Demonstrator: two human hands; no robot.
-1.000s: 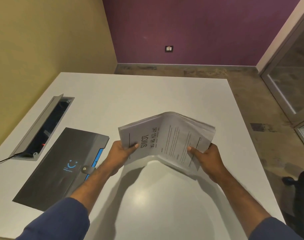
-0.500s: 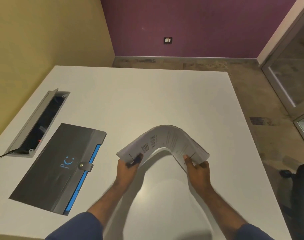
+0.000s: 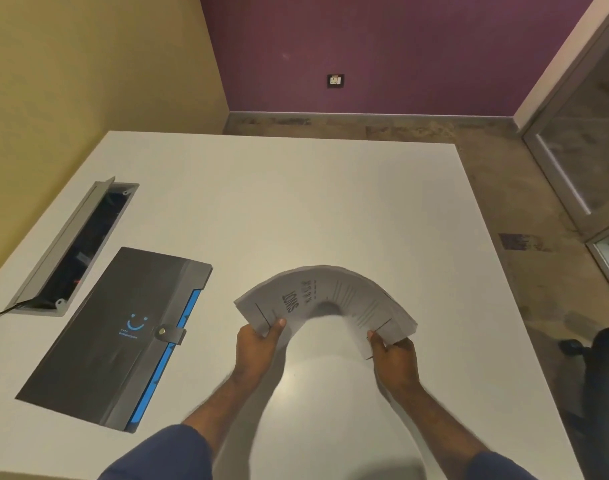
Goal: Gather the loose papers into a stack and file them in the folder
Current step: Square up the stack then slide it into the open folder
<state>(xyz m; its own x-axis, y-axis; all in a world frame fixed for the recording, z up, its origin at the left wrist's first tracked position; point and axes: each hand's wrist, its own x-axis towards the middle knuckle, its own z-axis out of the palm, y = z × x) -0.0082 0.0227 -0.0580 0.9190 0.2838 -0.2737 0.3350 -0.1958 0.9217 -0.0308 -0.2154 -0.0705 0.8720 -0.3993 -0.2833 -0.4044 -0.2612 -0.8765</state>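
- The stack of papers point(image 3: 325, 299) is held up above the white table point(image 3: 296, 202), near the middle of its near half, and is bowed into an arch whose crown points away from the person.
- The left hand point(image 3: 258, 348) grips the left end of the stack, thumb on top of the top sheet and the other fingers hidden underneath.
- The right hand point(image 3: 394, 355) grips the right end in the same way, thumb pressed on the top sheet close to the edge.
- The top sheet carries the printed word "SWOT" and smaller lines of text that are too blurred to read.
- The right end of the stack fans slightly, so that several sheet edges show one behind another.
- The folder point(image 3: 116, 337) lies flat on the table to the left of the hands, well apart from the papers; it is dark grey, with a blue smile mark on the cover.
- A snap strap point(image 3: 171, 332) crosses the folder's right edge, where blue dividers show along the side.
- Farther left, a cable box point(image 3: 78, 247) is sunk into the table, its grey lid tilted up, with a dark cable leaving its near end.
- Both forearms come from dark blue sleeves point(image 3: 161, 455) at the near edge of the view.
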